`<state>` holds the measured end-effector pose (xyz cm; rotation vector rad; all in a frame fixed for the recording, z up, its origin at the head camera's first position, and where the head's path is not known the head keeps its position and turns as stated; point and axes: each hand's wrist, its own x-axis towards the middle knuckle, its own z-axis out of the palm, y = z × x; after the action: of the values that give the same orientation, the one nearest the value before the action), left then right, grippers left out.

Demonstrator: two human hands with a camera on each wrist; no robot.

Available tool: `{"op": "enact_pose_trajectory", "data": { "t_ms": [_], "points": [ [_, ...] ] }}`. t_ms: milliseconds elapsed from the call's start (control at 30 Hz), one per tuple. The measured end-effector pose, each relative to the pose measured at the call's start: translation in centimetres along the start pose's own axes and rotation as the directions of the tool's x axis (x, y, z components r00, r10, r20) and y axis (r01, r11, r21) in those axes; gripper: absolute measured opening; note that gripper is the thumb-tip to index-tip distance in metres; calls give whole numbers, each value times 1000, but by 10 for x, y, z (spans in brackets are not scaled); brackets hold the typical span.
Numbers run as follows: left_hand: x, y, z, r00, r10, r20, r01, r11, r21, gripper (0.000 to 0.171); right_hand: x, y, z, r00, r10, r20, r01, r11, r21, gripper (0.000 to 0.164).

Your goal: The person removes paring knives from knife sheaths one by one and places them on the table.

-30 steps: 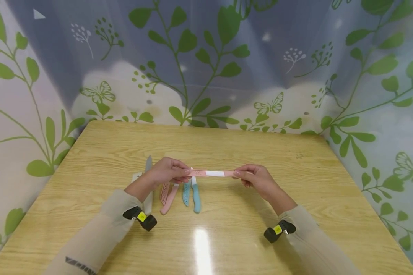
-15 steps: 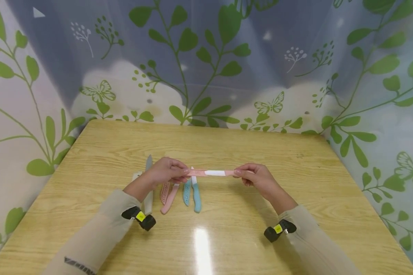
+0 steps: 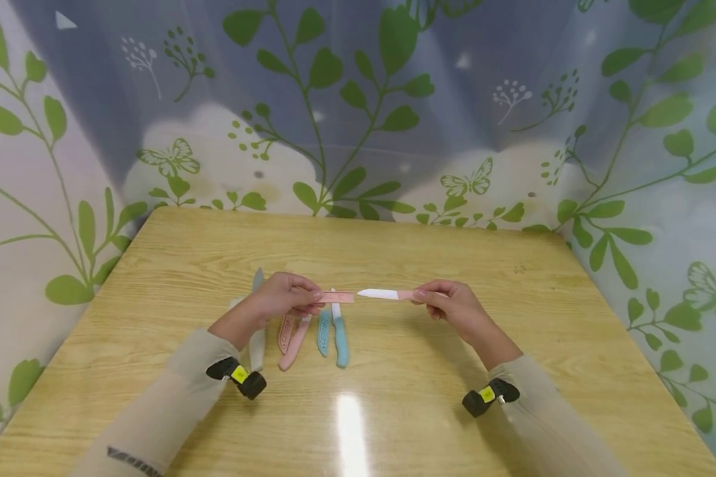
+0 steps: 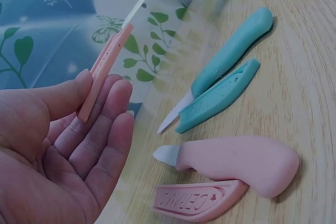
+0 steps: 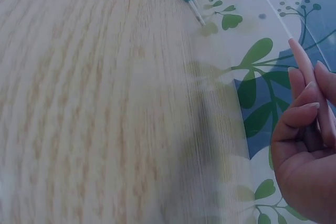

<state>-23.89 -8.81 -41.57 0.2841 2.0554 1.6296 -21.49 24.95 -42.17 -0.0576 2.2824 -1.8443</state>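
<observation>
My left hand (image 3: 283, 295) pinches a pink knife sheath (image 3: 339, 297) between thumb and fingers, its mouth facing right. Opposite it, my right hand (image 3: 453, 305) grips the pink handle of a small paring knife (image 3: 378, 293). The knife's white blade points left, level with the sheath, and a narrow gap parts its tip from the sheath's mouth in the head view. Below the left hand lie another pink knife (image 4: 241, 162) with its pink sheath (image 4: 202, 200), and a teal knife (image 4: 233, 51) beside a teal sheath (image 4: 220, 95).
A larger knife (image 3: 256, 351) with a pale handle lies left of the others, partly hidden by the left wrist. A pale object behind that wrist is mostly covered. The wooden table (image 3: 453, 258) meets a leaf-patterned curtain (image 3: 358, 132) at its back edge.
The blade, earlier partly inside the sheath, is now out of it. My right hand has shifted slightly right with the knife, my left slightly left with the sheath.
</observation>
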Motion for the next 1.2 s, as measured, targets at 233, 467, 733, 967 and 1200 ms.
{"op": "enact_pose_trajectory", "data": {
  "t_ms": [233,467,733,967,1200],
  "points": [
    [1,0,-2,1000,-1,-6,1,1000,9,28,1,1,-1,1000,2,19,-3,999,32,22],
    [2,-1,-1,999,-5,-50,6,1000,10,28,-1,-1,0,1000,9,13,-11,983,182,10],
    [2,-3,1,998,-13,-69,14,1000,9,30,-3,-1,-1,999,29,21,-33,965,261,21],
    [5,-2,5,999,-7,-38,5,999,-40,33,-4,-1,3,997,76,-26,-62,932,357,16],
    [4,-1,7,998,50,23,-49,998,-41,40,-4,1,6,998,47,-28,-32,917,398,13]
  ]
}}
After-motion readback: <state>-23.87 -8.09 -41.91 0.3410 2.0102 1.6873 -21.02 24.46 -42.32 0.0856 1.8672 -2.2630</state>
